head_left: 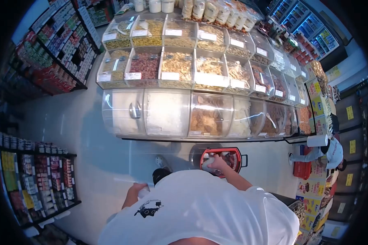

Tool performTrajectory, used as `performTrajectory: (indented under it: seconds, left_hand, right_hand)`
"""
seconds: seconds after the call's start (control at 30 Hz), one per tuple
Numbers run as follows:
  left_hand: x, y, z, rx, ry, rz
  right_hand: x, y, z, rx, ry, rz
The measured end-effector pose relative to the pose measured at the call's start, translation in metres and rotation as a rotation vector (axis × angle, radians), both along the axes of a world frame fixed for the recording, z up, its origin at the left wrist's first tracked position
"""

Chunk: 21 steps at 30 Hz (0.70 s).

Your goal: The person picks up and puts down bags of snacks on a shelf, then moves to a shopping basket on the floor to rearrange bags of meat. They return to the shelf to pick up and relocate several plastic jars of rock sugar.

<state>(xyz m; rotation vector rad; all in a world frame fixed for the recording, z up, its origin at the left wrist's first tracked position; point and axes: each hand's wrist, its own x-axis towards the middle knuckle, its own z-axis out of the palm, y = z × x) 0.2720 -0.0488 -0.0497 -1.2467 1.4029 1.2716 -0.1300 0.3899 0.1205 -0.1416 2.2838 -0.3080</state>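
My right hand (217, 161) reaches down into a red shopping basket (237, 151) on the floor. Its fingers are closed around a whitish, rounded item (208, 163) near the basket's left side. Other goods inside are partly covered by my hand and forearm. Low beside my body on the left, my left hand (139, 189) is closed. A small whitish thing (144, 192) shows against its fingers, too little visible to name.
Clear bulk bins (167, 112) of dry goods stand in front, with scoops in some. Bagged goods (216, 12) line the top. Shelves (41, 179) stand at left. At right, a person (333, 153) bends near another red basket (301, 168) beside stacked cartons.
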Motion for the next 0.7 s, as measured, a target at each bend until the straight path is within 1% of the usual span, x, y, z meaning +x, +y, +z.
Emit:
performTrajectory:
  seconds: [0.03,0.07,0.1,0.13,0.17,0.23,0.27,0.3,0.33,0.37,0.4,0.43,0.47,0.5,0.57,0.63,0.67,0.7]
  left_hand:
    - [-0.028,-0.011,0.065,-0.092,-0.064,0.287]
    - [-0.025,-0.028,0.068,-0.099,-0.066,0.287]
    - [-0.023,-0.044,0.071,-0.041,-0.003,0.435]
    - [-0.024,-0.059,0.076,0.016,0.064,0.579]
    - [-0.028,-0.073,0.080,0.009,0.070,0.577]
    - [-0.041,-0.085,0.112,0.046,-0.005,0.616]
    - [-0.031,-0.080,0.146,-0.015,0.358,0.314]
    - [-0.020,-0.071,0.194,-0.081,0.712,-0.001]
    - [-0.047,-0.062,0.272,-0.081,0.754,-0.041]
    - [-0.076,-0.059,0.326,-0.083,0.793,-0.082]
    - [-0.092,-0.066,0.318,-0.091,0.796,-0.082]
    - [-0.095,-0.069,0.318,-0.078,0.793,-0.031]
    - [-0.097,-0.071,0.317,-0.064,0.786,0.021]
    - [-0.096,-0.070,0.315,-0.050,0.776,0.078]
    - [-0.083,-0.057,0.314,-0.028,0.751,0.205]
    - [-0.078,-0.045,0.309,-0.023,0.738,0.343]
    - [-0.079,-0.042,0.307,-0.023,0.737,0.411]
    - [-0.084,-0.039,0.303,-0.023,0.743,0.479]
  right_hand:
    - [-0.005,-0.034,0.007,-0.006,0.001,0.004]
    - [-0.016,-0.070,0.023,-0.054,-0.033,0.085]
    - [-0.027,-0.105,0.044,-0.102,-0.067,0.164]
    - [-0.035,-0.140,0.073,-0.141,0.019,0.240]
    - [-0.046,-0.167,0.096,-0.279,0.094,0.296]
    - [-0.073,-0.220,0.158,-0.393,0.153,0.322]
    - [-0.088,-0.244,0.191,-0.404,0.208,0.348]
    - [-0.104,-0.266,0.225,-0.415,0.265,0.376]
    - [-0.119,-0.285,0.264,-0.465,0.307,0.378]
    - [-0.141,-0.303,0.286,-0.500,0.391,0.424]
    - [-0.160,-0.322,0.317,-0.528,0.400,0.402]
    - [-0.180,-0.340,0.341,-0.565,0.469,0.402]
    - [-0.210,-0.355,0.343,-0.607,0.631,0.417]
    - [-0.235,-0.375,0.354,-0.640,0.734,0.373]
    - [-0.278,-0.411,0.387,-0.676,0.805,0.341]
    - [-0.332,-0.448,0.392,-0.702,0.927,0.393]
    - [-0.354,-0.466,0.395,-0.723,0.919,0.406]
    - [-0.376,-0.485,0.399,-0.683,0.937,0.402]
